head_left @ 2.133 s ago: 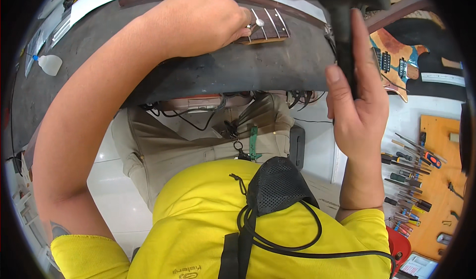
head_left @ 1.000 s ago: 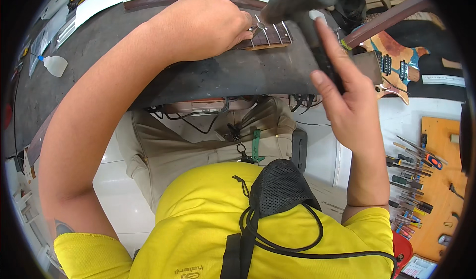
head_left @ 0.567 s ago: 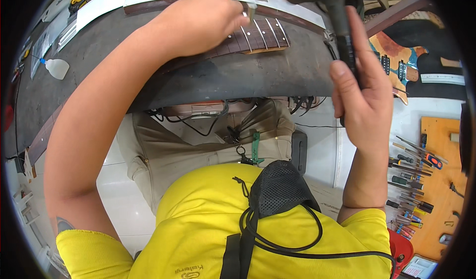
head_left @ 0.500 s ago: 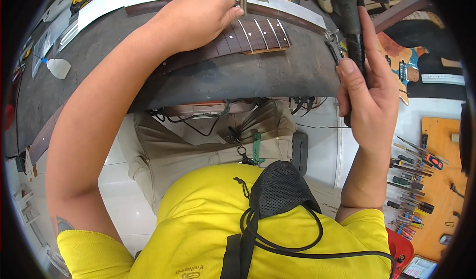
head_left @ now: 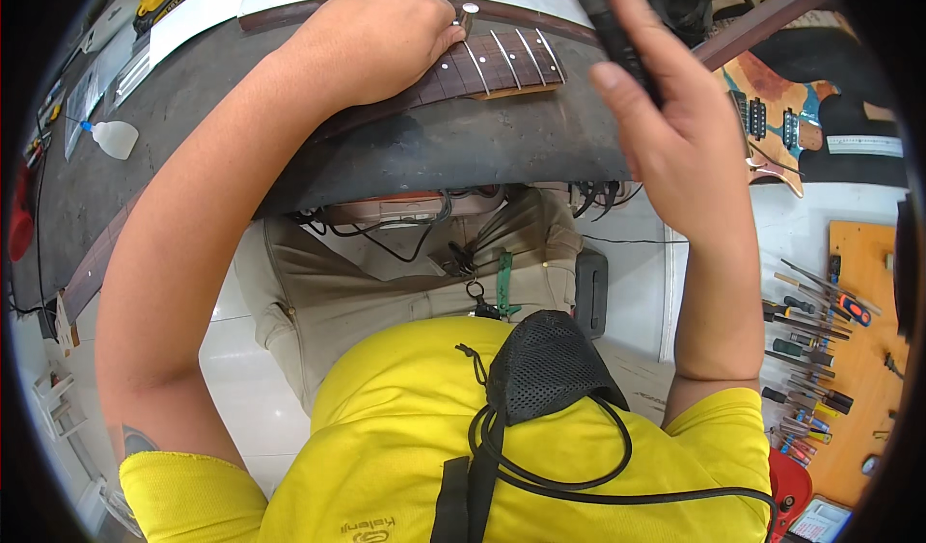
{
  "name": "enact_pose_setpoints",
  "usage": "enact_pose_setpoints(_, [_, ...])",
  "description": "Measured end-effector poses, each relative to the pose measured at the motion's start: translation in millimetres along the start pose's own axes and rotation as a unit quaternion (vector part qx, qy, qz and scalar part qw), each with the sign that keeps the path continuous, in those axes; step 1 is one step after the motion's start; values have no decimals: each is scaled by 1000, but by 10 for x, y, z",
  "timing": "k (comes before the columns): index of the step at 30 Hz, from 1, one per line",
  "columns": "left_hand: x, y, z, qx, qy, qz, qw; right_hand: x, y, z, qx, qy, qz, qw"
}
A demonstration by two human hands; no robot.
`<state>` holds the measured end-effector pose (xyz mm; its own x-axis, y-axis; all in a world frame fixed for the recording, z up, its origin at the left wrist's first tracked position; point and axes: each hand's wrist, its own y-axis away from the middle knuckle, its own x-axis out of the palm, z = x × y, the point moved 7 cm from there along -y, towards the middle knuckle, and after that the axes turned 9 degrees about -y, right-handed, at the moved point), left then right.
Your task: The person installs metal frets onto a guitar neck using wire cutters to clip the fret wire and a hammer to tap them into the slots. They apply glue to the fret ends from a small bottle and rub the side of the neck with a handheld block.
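By the dark, white-dotted fretboard (head_left: 497, 68), the left hand (head_left: 400, 37) held a rod (head_left: 468, 20), the right hand (head_left: 680, 123) a hammer (head_left: 610, 27) (lettered shirt (head_left: 386, 427)).

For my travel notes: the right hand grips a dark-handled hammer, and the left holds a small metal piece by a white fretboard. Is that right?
Not quite: the head view shows a dark brown fretboard, not white. The right hand does grip a dark-handled hammer, and the left hand holds a small metal piece by it.
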<state>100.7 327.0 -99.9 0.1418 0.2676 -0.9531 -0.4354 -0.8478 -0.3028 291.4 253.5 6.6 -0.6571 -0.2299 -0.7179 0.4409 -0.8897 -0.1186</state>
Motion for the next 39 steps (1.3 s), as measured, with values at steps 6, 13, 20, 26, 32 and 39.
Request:
enact_pose_setpoints(6, [6, -3, 2, -1, 2, 20, 1000, -107, -153, 212, -59, -51, -88, 993])
enact_pose_setpoints(13, [-23, -3, -19, 7, 13, 20, 1000, 4, -118, -57, -26, -2, -88, 996])
enact_pose_setpoints(20, [-34, 16, -34, 17, -2, 3, 1000, 9, -65, -18, -7, -17, -113, 993])
enact_pose_setpoints(26, [-15, 3, -27, 11, -5, 17, 1000, 23, -124, 171, -52, -46, -80, 994])
enact_pose_setpoints(32, [-31, 6, -46, 16, -6, -2, 1000, 209, -69, -131, 25, 38, 15, 999])
enact_pose_setpoints(39, [-19, 8, -48, 21, 0, -16, 1000, -37, 104, -87, -37, -72, -122, 989])
